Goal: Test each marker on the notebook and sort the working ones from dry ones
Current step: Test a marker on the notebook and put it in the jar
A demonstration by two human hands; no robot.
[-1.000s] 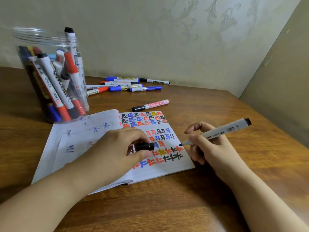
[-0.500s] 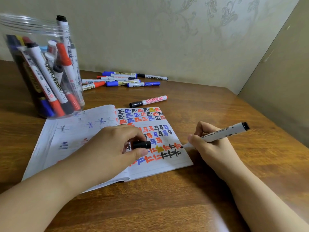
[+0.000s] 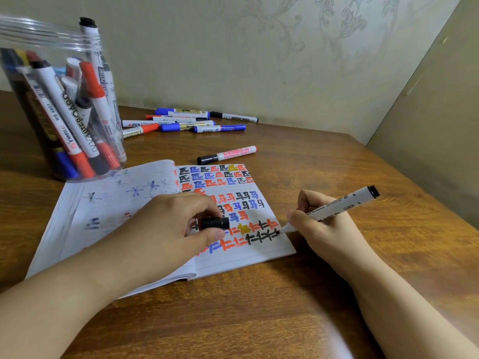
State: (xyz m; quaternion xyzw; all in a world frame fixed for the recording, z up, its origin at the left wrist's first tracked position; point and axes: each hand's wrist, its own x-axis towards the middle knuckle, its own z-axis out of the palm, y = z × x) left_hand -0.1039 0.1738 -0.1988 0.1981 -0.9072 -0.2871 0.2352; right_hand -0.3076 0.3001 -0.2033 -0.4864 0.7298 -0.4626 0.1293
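1. Head view, the step in hand: the right hand (image 3: 329,229) grips an uncapped black marker (image 3: 337,207), fingers curled round its barrel in a writing hold, and the tip touches the right-hand page of the open notebook (image 3: 145,216) at the end of a row of black strokes. To me this is the test itself, mid-stroke, and the fresh black marks beside the tip suggest this one writes.

2. The left hand (image 3: 166,229) rests on the notebook, pinning it flat, with the black cap (image 3: 215,223) pinched between thumb and fingers.

3. What comes next, as I judge it: lift the tip, bring cap and marker together, press the cap home, then lay the marker in the right group. A pile of markers (image 3: 189,120) lies near the wall, and a single marker (image 3: 226,154) lies apart, just above the notebook. Which group means working and which means dry, I cannot tell.

4. A clear jar (image 3: 15,99) stands at the notebook's upper left corner, with many markers in it, presumably untested, so a good deal of the job remains.

5. The surface is a dark wooden table (image 3: 324,156), set in a corner. Pale wallpaper (image 3: 285,47) with a faint leafy pattern runs behind it, and a plain panel closes the right side.
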